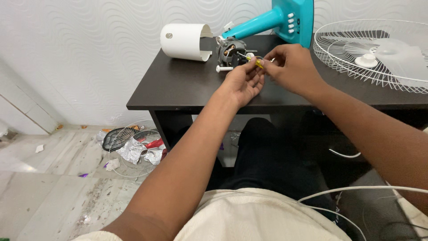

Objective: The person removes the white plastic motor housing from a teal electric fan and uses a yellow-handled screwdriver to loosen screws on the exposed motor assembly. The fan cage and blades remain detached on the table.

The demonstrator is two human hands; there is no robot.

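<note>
A yellow-handled screwdriver (252,59) lies nearly level, its tip at the motor (231,50). The bare grey motor sits on the dark table.

The teal fan stand (285,20) is cut off by the top edge, and the white wire fan guard (370,56) runs out at the right edge. The yellow screwdriver (252,59) is mostly hidden between the fingers (260,67) of both hands. The fan motor (230,50) is too small to read in detail. The bench (178,85) hides part of the floor guard (133,149) at lower left.
</note>
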